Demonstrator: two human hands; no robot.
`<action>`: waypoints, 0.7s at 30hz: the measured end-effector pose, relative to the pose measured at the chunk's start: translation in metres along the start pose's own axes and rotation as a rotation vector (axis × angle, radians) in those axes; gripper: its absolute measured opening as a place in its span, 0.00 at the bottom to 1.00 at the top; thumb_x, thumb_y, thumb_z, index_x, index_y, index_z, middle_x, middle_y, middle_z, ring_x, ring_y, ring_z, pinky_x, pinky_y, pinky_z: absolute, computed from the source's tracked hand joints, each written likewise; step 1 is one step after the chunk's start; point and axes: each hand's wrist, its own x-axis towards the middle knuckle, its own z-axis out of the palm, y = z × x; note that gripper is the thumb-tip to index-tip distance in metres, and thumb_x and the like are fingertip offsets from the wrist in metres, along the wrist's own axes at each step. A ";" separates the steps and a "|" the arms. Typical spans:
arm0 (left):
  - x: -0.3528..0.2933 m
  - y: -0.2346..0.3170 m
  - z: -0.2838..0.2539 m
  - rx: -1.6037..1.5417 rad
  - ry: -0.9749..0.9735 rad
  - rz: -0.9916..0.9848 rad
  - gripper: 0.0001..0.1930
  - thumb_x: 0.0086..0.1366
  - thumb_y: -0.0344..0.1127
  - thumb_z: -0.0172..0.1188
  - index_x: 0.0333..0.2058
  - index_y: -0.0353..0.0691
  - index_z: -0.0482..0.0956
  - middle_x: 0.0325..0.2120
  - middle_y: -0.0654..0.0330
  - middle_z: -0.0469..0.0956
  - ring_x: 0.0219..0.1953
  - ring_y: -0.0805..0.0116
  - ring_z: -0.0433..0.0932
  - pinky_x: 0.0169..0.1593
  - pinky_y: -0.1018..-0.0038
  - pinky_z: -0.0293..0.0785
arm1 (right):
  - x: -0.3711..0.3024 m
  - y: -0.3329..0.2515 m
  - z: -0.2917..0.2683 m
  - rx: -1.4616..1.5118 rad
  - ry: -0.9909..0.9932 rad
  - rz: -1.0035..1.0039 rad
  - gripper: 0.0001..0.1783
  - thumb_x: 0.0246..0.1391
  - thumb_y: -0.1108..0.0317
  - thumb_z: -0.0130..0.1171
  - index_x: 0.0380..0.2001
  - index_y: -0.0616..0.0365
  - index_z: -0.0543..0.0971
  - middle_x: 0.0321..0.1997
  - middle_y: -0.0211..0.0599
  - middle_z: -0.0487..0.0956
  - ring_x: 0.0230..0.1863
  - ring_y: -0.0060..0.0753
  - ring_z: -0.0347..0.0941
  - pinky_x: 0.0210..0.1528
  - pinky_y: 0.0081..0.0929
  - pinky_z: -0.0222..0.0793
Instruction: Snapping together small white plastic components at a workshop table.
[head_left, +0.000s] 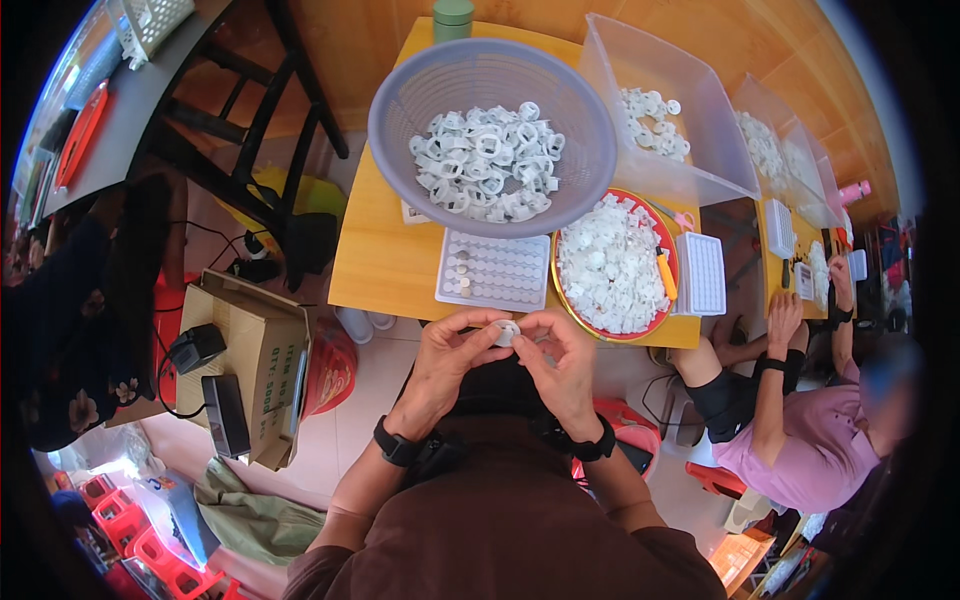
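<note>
A small round white plastic part point(506, 333) is pinched between the fingertips of my left hand point(452, 352) and my right hand point(556, 362), just off the table's near edge. Fingers hide some of the part. Beyond my hands lies a white moulded tray point(505, 262) with rows of round pockets; a few small discs point(463, 268) sit at its left side. To the right stands a red-rimmed round tray point(572, 300) heaped with small whitish translucent pieces point(612, 262). An orange-handled tool point(667, 277) rests on its right side.
A grey-purple plastic basket point(395, 165) of white ring-shaped parts point(490, 160) and a clear bin point(715, 150) stand farther back on the yellow table point(375, 262). Stacked white trays point(701, 275) lie at right. A cardboard box point(245, 375) is left; a co-worker point(800, 450) sits right.
</note>
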 end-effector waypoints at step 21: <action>0.000 -0.008 -0.002 0.296 0.044 0.169 0.08 0.55 0.20 0.58 0.35 0.33 0.78 0.33 0.63 0.72 0.35 0.74 0.76 0.41 0.82 0.71 | 0.002 0.014 0.009 0.289 -0.012 0.252 0.05 0.45 0.82 0.56 0.25 0.61 0.72 0.24 0.25 0.71 0.25 0.09 0.65 0.24 0.08 0.61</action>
